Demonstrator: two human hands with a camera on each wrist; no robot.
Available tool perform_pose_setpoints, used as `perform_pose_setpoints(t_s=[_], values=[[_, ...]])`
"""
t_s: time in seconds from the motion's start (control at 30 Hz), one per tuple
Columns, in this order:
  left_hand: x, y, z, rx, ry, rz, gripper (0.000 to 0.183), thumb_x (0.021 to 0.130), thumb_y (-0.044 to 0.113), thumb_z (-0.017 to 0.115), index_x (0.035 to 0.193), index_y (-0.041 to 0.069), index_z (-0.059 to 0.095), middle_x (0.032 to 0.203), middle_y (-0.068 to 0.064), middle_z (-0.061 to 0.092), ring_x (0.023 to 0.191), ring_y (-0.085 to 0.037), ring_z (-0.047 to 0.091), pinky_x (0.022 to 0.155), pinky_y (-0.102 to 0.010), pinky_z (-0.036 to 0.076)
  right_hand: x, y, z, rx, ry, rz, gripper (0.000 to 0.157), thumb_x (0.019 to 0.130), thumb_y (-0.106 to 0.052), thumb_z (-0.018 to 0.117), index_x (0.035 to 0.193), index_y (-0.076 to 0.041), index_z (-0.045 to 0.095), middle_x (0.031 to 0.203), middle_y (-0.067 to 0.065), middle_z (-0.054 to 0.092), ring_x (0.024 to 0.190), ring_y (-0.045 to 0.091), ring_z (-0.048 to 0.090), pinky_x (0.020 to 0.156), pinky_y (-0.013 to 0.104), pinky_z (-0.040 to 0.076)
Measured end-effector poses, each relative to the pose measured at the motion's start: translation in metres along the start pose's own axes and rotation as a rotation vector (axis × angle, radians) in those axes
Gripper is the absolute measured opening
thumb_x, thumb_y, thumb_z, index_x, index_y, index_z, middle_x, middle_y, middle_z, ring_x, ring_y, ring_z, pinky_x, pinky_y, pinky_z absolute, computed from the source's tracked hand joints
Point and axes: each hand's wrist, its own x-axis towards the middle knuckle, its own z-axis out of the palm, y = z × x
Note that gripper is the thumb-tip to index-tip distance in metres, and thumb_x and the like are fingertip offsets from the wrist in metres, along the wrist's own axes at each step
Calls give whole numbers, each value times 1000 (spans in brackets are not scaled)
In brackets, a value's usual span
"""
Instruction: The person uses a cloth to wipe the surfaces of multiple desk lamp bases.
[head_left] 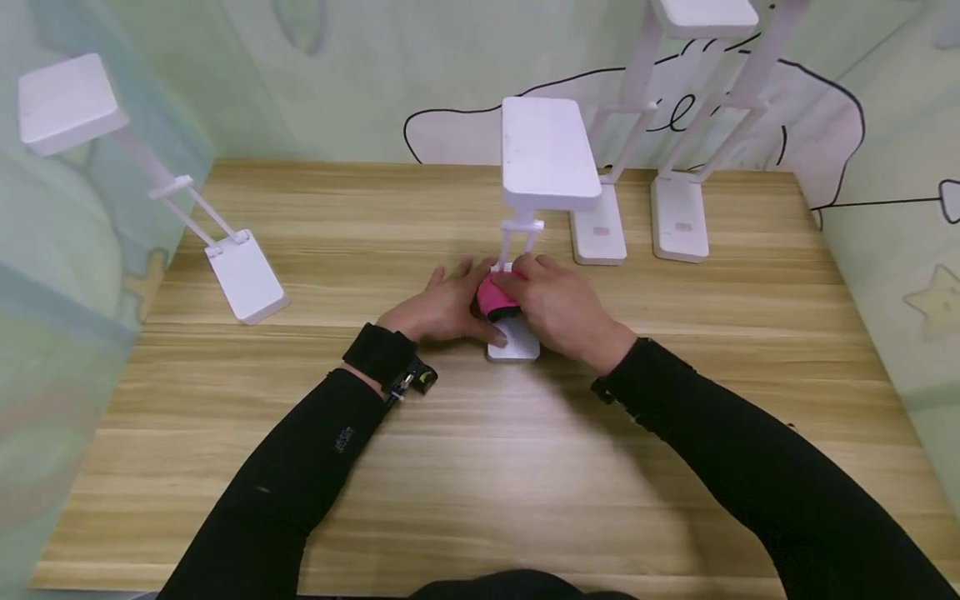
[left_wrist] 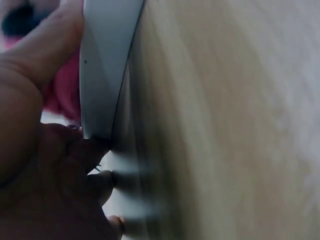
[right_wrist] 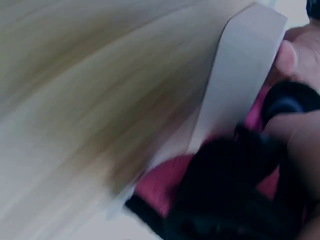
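Note:
A white desk lamp (head_left: 550, 150) stands mid-table, its base (head_left: 517, 343) flat on the wood. My left hand (head_left: 446, 308) is at the left side of that base, thumb lying along its top near the front, the other fingers spread toward the back. In the left wrist view the thumb (left_wrist: 55, 40) hooks over the base's edge. A soft pink-and-black cloth item (head_left: 495, 296) sits over the rear of the base, by the lamp's stem. From the right, my right hand (head_left: 558, 304) pinches it. The right wrist view shows its pink part (right_wrist: 165, 182) against the base, blurred.
Another white lamp (head_left: 246, 279) stands at the left, its head raised. Two more lamps have their bases (head_left: 598, 233) (head_left: 680, 225) side by side at the back right, near the printed wall (head_left: 360, 75). The wooden table (head_left: 480, 467) extends toward my body.

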Motion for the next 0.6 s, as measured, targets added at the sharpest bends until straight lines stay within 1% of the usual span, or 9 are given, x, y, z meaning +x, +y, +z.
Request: perform_pose_setpoints(t_s=[0.07,0.13,0.2,0.27,0.3,0.37,0.43,0.5,0.6], values=[[0,-1,0,4,-2,2,124,57,67,72,151,21,5,154,-6,30,146,-28,0,116,-54,-6,4,-3,1,-19,7,-17,32,88,-5,56,119,-6,63,101,16,61,86,29,56,78,40,54],[-1,-2,1,19,4,0,126,55,69,72,151,21,5,154,-6,28,146,-27,0,116,-54,-6,3,-2,-2,6,-30,-59,34,85,-7,61,119,-7,63,104,16,61,88,29,56,79,40,54],[-2,-2,2,31,8,-1,126,55,69,72,151,21,6,155,-6,28,146,-27,1,116,-54,-6,-2,4,-7,69,-87,-100,40,80,-8,68,120,-11,63,106,14,61,94,27,56,84,40,52],[-3,-1,2,40,6,-4,126,55,70,72,151,21,6,155,-7,26,146,-27,1,116,-54,-6,-6,9,-11,104,-129,-114,46,76,-11,73,121,-14,63,108,12,60,97,25,55,87,40,51],[-3,-1,2,45,4,-2,126,55,70,71,151,21,7,155,-7,25,146,-27,2,116,-55,-5,-7,10,-11,101,-131,-101,45,77,-12,73,120,-14,64,106,11,60,95,24,54,86,39,50],[-3,0,2,47,5,4,124,56,70,71,151,20,7,155,-9,24,146,-28,3,116,-55,-4,-6,9,-9,43,-97,-73,36,82,-11,67,117,-13,65,100,11,59,88,25,53,80,38,50],[-3,0,2,44,9,8,124,57,68,72,151,20,8,156,-11,23,146,-28,3,115,-56,-4,-2,5,-5,-35,-38,-59,28,86,-9,60,113,-10,65,96,13,59,80,28,53,72,39,51],[-2,0,1,47,16,10,123,57,68,72,151,19,8,156,-12,23,146,-29,4,115,-56,-3,-1,3,-2,-70,-3,-56,27,87,-6,55,112,-8,65,94,14,58,75,29,51,67,39,51],[-3,0,1,44,11,2,123,58,67,72,151,19,7,155,-13,22,146,-29,3,116,-56,-4,-10,5,-2,-61,-7,-65,30,85,-7,60,114,-9,65,96,14,58,77,28,50,69,37,50]])
